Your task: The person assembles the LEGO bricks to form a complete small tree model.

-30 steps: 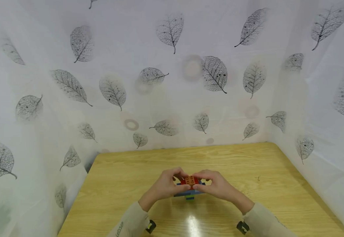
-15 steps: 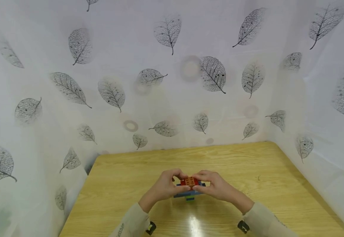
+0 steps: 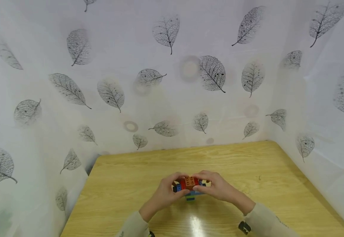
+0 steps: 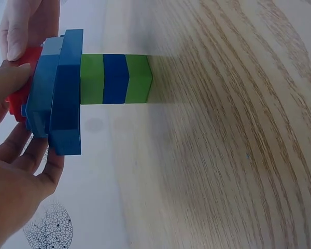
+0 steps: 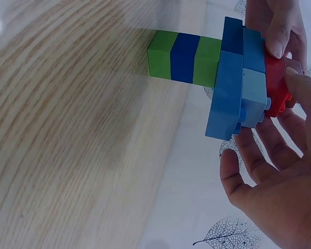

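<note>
Between the two hands is a stack of toy building bricks point(image 4: 67, 98). Its narrow stem of green and blue bricks point(image 5: 182, 57) points down and appears to stand on the wooden table. Wider blue layers sit above the stem, then red bricks point(image 5: 276, 78), with an orange-brown brick point(image 3: 190, 182) on top. My left hand point(image 3: 166, 190) grips the upper part from the left, thumb on the near side. From the right, my right hand point(image 3: 217, 187) pinches the top bricks between thumb and fingers. Fingers hide parts of the red layer in the head view.
The wooden table point(image 3: 124, 194) extends around the stack on all sides. A white curtain with leaf prints point(image 3: 172, 82) surrounds its back and sides. A dark wrist strap part point(image 3: 244, 227) shows under the right sleeve.
My left hand has shifted slightly, its thumb lower on the near side. Blue bricks at the stack's left end now show more beside that hand. The right hand stays nearly still.
</note>
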Motion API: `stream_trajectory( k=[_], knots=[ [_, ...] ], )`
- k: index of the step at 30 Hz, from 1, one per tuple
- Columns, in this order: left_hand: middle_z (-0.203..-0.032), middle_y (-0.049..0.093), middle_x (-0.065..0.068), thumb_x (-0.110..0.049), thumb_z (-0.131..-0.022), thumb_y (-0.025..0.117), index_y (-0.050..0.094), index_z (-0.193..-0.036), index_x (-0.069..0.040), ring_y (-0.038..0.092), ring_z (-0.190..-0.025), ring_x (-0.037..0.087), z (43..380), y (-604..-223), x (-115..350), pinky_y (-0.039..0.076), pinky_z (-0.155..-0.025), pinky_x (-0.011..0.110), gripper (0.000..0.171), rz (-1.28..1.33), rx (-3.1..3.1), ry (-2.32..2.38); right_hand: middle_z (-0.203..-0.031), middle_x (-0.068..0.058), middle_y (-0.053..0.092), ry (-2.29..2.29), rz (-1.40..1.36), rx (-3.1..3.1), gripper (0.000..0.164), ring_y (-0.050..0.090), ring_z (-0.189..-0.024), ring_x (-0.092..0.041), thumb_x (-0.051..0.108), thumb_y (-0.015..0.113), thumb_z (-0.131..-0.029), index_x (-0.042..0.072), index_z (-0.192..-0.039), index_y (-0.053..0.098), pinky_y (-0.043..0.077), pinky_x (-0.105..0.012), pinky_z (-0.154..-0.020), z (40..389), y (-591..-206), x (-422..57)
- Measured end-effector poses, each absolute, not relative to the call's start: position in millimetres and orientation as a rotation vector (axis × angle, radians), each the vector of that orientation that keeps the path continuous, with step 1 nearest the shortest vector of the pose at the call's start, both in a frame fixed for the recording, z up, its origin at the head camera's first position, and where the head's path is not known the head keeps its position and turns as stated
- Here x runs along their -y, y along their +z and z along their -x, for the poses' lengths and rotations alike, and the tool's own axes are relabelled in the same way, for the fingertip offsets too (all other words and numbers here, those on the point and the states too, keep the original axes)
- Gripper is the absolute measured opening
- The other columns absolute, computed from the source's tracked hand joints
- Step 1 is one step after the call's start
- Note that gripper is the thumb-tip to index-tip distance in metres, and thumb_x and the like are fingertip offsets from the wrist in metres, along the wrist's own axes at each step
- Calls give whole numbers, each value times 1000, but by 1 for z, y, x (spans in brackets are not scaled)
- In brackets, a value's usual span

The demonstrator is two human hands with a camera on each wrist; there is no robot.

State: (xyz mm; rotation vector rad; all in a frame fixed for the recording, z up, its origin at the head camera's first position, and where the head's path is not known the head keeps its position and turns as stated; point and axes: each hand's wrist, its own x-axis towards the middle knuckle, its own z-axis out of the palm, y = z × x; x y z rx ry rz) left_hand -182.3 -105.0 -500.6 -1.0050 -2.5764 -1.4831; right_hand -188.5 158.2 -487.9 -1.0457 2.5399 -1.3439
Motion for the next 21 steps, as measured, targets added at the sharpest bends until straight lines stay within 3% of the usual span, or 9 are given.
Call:
stream_trajectory(
  k=[5,9,15,21],
  knots=[
    [-117,74,0,-26,-98,78,63,-138,-20,67,-98,9,183,-503,105,56,-78,27,44,1014,2534,-1464,-117,5,73,-1359,1025,-2605,38,64,-98,-4,32,71,-102,18,-138,69,54,-29,-79,187,-491,-155],
    [-117,74,2,-27,-99,76,63,-139,-17,68,-100,13,186,-503,106,56,-80,29,43,983,2544,-1474,-122,5,73,-1380,997,-2669,42,65,-101,-7,34,74,-100,19,-139,68,56,-36,-79,186,-493,-154],
    [-119,74,6,-27,-100,74,63,-141,-16,69,-101,17,201,-501,112,56,-80,26,44,831,2583,-1545,-135,-6,69,-1358,1007,-2786,63,67,-107,-18,25,87,-88,16,-145,62,58,-40,-85,189,-495,-152],
    [-122,74,10,-21,-100,74,63,-143,-15,67,-101,18,220,-502,115,54,-80,24,44,756,2604,-1712,-138,-9,67,-1169,1139,-2902,75,67,-120,-29,16,91,-83,13,-150,58,58,-51,-98,199,-501,-145]
  ],
)
